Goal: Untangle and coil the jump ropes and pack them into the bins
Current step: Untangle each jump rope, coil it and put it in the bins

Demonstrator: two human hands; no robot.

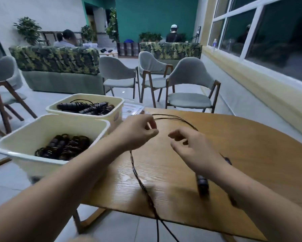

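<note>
Two strands of the jump rope [141,182] hang off the near edge of the table [242,145] and run up across its top. A dark handle [202,185], blurred, sits over the table's near right part, under my right wrist. The right hand [194,149] hovers mid-table with its fingers half curled. The rope passes behind it, so I cannot tell whether it holds anything. The left hand [138,133], just to its left, appears to pinch the rope between thumb and forefinger. From there a wide loop arcs toward the table's far edge.

Procedure, as I judge it:
1. Keep the left pinch fixed as the anchor.
2. Draw each turn in with the right hand, matching the loop size.
3. Keep the hanging strands uncrossed.

Off the table's left edge stands the near bin [68,117], and beyond it the far bin [94,96]. Both hold coiled ropes [63,147].
</note>
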